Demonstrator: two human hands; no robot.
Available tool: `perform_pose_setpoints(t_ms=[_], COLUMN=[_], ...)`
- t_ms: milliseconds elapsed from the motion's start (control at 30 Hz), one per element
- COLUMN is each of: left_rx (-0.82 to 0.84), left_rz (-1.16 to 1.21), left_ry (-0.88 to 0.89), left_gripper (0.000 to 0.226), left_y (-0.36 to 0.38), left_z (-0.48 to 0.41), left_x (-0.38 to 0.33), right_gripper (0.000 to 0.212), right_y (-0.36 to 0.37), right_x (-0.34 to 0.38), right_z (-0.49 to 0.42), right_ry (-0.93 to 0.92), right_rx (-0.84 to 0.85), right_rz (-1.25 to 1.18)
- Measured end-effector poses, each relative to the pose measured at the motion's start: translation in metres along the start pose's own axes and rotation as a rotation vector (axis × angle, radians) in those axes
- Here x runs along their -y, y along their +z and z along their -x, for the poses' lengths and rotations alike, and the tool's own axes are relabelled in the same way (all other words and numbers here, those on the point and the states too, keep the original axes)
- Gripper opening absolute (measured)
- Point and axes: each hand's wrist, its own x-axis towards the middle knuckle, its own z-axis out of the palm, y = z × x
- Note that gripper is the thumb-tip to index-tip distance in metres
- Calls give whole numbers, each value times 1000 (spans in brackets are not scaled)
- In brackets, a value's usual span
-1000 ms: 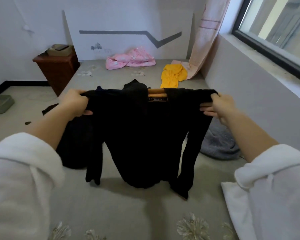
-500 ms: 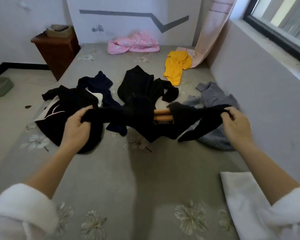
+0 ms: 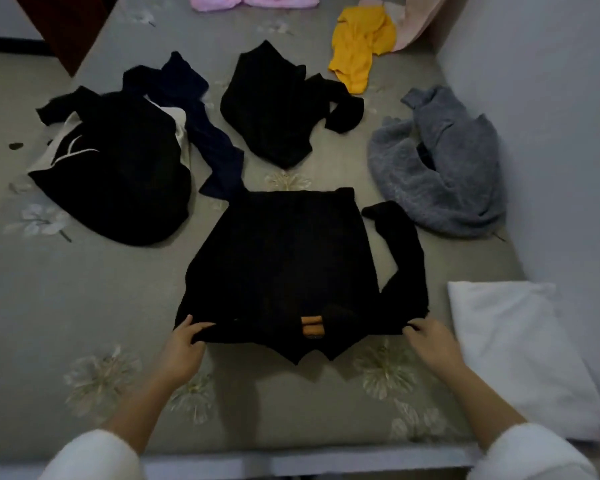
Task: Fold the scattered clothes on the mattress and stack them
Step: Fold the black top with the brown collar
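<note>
- Mattress [image 3: 84, 306] with a grey flowered cover carries scattered clothes, all unfolded.
- Black sweater [image 3: 281, 265] lies spread flat on the mattress in the near middle, collar toward the person, an orange label [image 3: 311, 326] showing at the neck; one sleeve curls out on its right side.
- Left hand [image 3: 184, 348] has its grip clamped on the sweater's left shoulder edge, thumb on top of the cloth.
- Right hand [image 3: 430, 344] has its grip clamped on the sweater's right shoulder edge.
- Behind it, a smaller black top [image 3: 274, 112] lies crumpled; a large black garment [image 3: 125, 174] with white trim lies to the left, touching a navy piece [image 3: 208, 133].
- Grey sweater [image 3: 440, 168] is heaped to the right, near the wall.
- Yellow garment [image 3: 357, 46] and pink cloth [image 3: 253, 0] lie at the far end.
- White pillow [image 3: 513, 348] rests just beside the right hand.
</note>
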Motion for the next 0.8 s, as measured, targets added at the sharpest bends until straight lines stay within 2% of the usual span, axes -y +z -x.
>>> perform_pose_setpoints(t_ms=[100,200,300,367,433,467,500,567,633,700,767,800], left_rx=[51,107,-28,-144,-174,-151,-82,82,147,177,188,184], left_rz=[-24,-165,-343,-321,-179,-71,63,350,626,999,1271,1333], left_ry=[-51,-65,-27,-98,-221,-290,-377,-545,-653,-737,-790,-804], left_gripper=[43,51,64,62,38,22,17,22,16,15,18,25], left_y=[25,48,78,95,111,119,128,146,161,172,178,179], left_z=[12,23,31,39,46,49,49,49,43,34,24,20], left_x=[22,47,75,80,76,72,69,57,42,23,8,3], right_gripper=[23,29,35,32,20,14,12,14,13,13,20,23], right_y=[37,69,97,118,141,152,162,180,189,191,187,186], right_x=[-24,-52,-69,-69,-64,-61,-55,-41,-24,-10,2,5], right_z=[6,9,15,24,34,38,40,39,34,27,17,12], right_ry=[20,61,156,282,439,518,608,741,753,724,678,656], right_rx=[37,101,58,-48,-98,-68,-5,159,235,230,192,180], right_rz=[73,118,94,-92,-254,-350,-505,-885,-1146,-1387,-1534,-1549])
